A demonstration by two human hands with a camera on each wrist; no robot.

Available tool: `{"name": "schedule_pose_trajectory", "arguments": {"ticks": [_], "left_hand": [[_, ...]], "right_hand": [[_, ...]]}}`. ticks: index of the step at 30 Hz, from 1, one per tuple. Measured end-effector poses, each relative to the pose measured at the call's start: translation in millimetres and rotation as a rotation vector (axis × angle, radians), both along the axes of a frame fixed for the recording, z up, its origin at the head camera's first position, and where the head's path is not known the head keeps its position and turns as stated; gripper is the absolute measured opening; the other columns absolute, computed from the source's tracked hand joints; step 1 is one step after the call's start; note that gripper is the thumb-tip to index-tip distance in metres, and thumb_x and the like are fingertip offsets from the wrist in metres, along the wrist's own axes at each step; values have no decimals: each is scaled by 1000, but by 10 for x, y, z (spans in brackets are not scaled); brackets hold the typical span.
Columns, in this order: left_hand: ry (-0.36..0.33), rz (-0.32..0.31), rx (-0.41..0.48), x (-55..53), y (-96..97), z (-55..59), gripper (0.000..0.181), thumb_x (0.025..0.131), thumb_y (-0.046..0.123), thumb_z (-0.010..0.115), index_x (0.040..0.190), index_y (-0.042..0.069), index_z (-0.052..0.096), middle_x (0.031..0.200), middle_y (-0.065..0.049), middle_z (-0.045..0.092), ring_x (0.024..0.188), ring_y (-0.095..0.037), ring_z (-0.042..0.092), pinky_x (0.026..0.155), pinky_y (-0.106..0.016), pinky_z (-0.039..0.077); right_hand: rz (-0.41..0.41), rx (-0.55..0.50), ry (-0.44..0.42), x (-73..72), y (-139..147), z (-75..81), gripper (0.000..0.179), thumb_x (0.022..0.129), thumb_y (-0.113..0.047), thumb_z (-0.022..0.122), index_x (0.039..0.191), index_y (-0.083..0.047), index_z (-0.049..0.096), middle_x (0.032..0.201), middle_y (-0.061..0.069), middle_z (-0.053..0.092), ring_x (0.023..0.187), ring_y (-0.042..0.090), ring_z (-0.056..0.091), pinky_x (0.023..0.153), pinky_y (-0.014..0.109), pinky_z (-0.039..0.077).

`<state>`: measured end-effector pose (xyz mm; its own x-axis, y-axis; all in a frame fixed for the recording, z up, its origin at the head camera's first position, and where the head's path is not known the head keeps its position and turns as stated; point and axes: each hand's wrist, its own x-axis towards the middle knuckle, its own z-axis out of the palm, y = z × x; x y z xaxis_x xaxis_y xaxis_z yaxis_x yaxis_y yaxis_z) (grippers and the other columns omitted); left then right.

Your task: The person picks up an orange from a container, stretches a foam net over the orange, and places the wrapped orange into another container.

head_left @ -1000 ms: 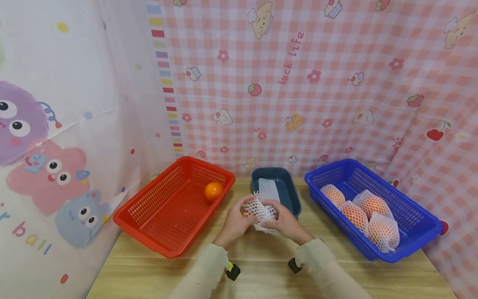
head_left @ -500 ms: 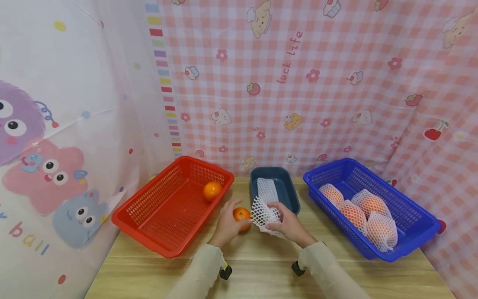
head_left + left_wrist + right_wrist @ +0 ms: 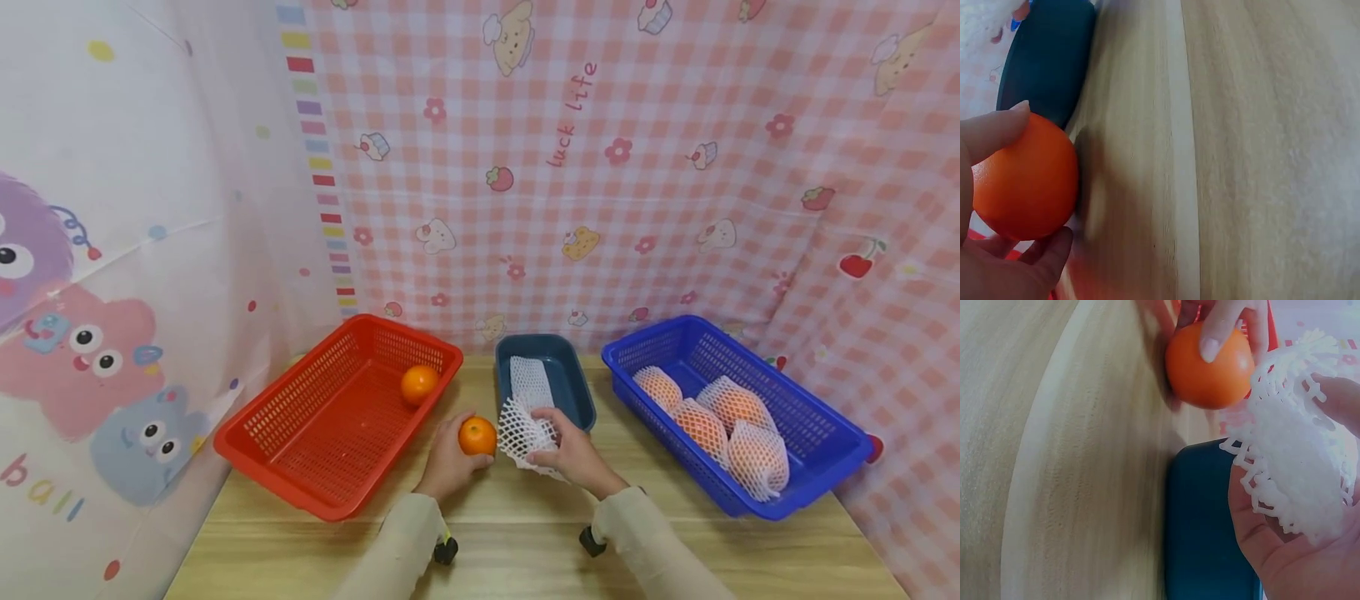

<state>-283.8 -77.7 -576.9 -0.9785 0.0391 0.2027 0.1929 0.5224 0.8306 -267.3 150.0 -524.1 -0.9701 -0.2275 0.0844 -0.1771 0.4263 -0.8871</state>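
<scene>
My left hand (image 3: 446, 459) grips a bare orange (image 3: 477, 436) just above the table, thumb on one side and fingers on the other, as the left wrist view shows. To its right, my right hand (image 3: 567, 450) holds a white foam net sleeve (image 3: 522, 432) between thumb and fingers. The sleeve hangs open and loose, with no fruit inside. In the right wrist view the orange (image 3: 1210, 365) is apart from the sleeve (image 3: 1297, 456). Behind the right hand stands a small dark teal bin (image 3: 576, 385) with another flat white net sleeve (image 3: 529, 380) in it.
A red basket (image 3: 300, 417) on the left holds one bare orange (image 3: 420, 385). The blue basket (image 3: 813, 433) on the right holds several oranges in white net sleeves (image 3: 757, 458). Both baskets stand on the wooden table (image 3: 517, 542), with hanging printed cloths behind and beside it.
The orange came out of the net sleeve as my hands drew apart. My left hand has closed round the orange; the right hand keeps the sleeve. The head view has shifted slightly.
</scene>
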Motion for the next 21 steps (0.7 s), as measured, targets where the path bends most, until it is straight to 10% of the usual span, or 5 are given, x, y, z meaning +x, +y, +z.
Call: {"name": "schedule_pose_trajectory", "arguments": {"ticks": [9, 21], "left_hand": [[-74, 70, 185, 38, -35, 180, 86, 69, 13, 88, 142, 5, 43, 134, -15, 51, 116, -34, 50, 102, -51, 38], [-66, -1, 560, 120, 22, 534, 82, 76, 23, 84, 143, 2, 41, 132, -17, 53, 115, -34, 53, 97, -42, 46]], "right_hand": [[0, 6, 15, -22, -2, -70, 64, 74, -8, 84, 130, -10, 54, 135, 13, 53, 110, 31, 52, 95, 53, 44], [-26, 28, 15, -41, -42, -118, 65, 74, -6, 84, 131, -9, 52, 133, 15, 54, 108, 31, 54, 95, 54, 44]]}}
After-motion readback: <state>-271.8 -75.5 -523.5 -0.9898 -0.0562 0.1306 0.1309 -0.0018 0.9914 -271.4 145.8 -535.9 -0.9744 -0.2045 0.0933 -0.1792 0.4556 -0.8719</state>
